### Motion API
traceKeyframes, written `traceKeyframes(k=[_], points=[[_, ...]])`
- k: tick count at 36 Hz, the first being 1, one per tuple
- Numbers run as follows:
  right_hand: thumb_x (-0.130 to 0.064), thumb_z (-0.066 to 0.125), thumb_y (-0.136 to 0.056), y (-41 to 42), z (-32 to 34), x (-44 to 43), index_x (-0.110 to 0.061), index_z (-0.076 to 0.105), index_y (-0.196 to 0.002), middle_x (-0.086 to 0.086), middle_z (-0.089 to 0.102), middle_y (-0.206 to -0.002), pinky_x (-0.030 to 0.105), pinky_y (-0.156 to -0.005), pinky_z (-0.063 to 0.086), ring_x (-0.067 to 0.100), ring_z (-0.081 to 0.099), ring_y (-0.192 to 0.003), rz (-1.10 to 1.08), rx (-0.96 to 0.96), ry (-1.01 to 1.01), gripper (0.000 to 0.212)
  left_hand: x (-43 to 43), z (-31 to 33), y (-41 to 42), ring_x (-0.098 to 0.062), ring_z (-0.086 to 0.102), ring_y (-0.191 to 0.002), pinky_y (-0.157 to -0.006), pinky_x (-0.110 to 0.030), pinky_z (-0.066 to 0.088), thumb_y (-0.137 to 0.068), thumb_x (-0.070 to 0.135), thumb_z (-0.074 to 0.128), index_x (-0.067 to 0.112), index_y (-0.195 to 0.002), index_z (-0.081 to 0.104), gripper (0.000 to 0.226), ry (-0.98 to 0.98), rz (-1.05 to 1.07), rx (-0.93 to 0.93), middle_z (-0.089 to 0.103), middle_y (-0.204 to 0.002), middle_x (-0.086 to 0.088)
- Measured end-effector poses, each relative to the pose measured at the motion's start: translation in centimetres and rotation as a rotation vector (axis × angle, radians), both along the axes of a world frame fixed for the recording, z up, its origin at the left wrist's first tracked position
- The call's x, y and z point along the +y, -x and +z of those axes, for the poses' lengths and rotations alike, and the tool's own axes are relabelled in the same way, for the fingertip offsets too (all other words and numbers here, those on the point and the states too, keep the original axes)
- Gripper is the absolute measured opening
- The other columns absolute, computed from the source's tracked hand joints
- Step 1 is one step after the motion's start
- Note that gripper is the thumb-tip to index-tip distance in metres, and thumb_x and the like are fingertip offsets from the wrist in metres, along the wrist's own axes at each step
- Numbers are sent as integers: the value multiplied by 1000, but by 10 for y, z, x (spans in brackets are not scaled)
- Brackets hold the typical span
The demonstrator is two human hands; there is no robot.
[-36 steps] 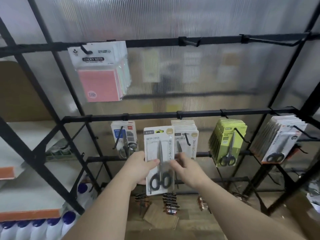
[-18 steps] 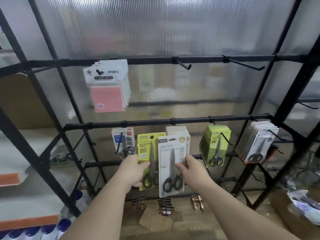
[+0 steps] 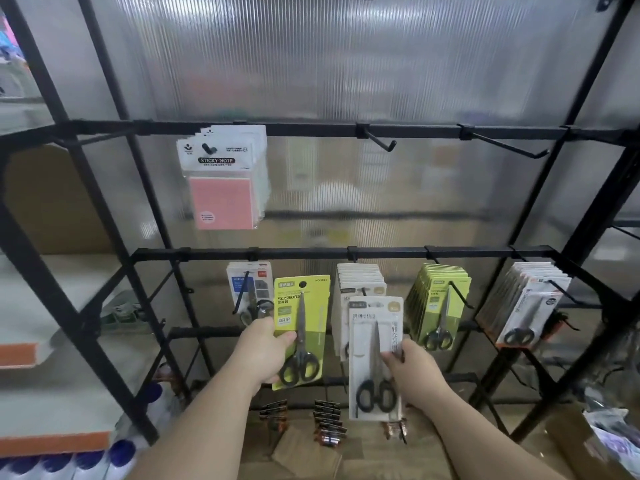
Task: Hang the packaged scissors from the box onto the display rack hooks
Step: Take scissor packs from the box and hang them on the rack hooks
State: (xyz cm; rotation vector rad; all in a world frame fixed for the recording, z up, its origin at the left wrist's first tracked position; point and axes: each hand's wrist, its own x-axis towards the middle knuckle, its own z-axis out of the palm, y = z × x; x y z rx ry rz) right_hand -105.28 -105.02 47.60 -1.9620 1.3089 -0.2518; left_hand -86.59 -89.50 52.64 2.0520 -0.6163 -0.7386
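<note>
Before rack (image 3: 311, 253), left hand (image 3: 265, 351) holds green pack (image 3: 311, 306), right hand (image 3: 414, 372) white pack (image 3: 363, 344)

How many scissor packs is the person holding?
2: a green pack in the left hand, and a white pack in the right hand. Another could hide behind either.

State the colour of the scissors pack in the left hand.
Yellow-green card in the left hand; clearest in the head view.

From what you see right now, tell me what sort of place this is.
Likely a stationery shop: a black display rack with hooks carries stacks of packaged scissors and sticky-note packs.
</note>
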Motion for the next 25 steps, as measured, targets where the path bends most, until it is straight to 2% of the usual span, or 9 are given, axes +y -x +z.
traceKeyframes(k=[9,14,16,19,23,25], points=[[-27,54,-101,-10,-4,-8,-21,49,-82,-5,57,-81,21,-54,37,6,53,-72,26,-1,-29,20,-13,-5,-1,-20,60,-97,-79,-44,62,-103,24,53,28,-117,59,16,-36,2,2,61,-109,4],[-31,54,-101,-11,-7,-7,-18,48,-83,-2,57,-80,23,-50,36,9,52,-67,44,44,-25,22,-14,-9,-1,-22,60,-100,-80,-45,62,-103,23,53,25,-118,58,17,-46,12,15,59,-110,3],[-32,54,-100,-10,-8,-7,-18,49,-84,-2,58,-81,24,-53,40,10,54,-68,45,51,-30,22,-15,-10,1,-24,61,-100,-79,-46,62,-103,23,53,25,-117,59,16,-46,11,20,60,-110,1],[-32,55,-99,-9,-11,-5,-18,52,-85,-1,61,-85,31,-65,51,13,59,-75,39,39,-38,20,-15,-10,3,-24,61,-99,-80,-47,62,-103,22,53,26,-114,60,14,-34,6,26,61,-107,1],[-34,56,-99,-9,-13,-4,-19,52,-84,-1,61,-82,37,-71,54,16,59,-76,31,38,-50,21,-14,-13,7,-22,56,-89,-80,-50,61,-103,22,53,27,-114,60,14,-23,0,31,60,-105,-1],[-32,56,-99,-10,-12,-4,-20,51,-81,-2,59,-77,34,-68,52,14,57,-71,40,35,-49,22,-12,-14,8,-22,54,-88,-81,-51,61,-103,22,52,26,-113,60,13,-21,2,31,58,-106,-3]])
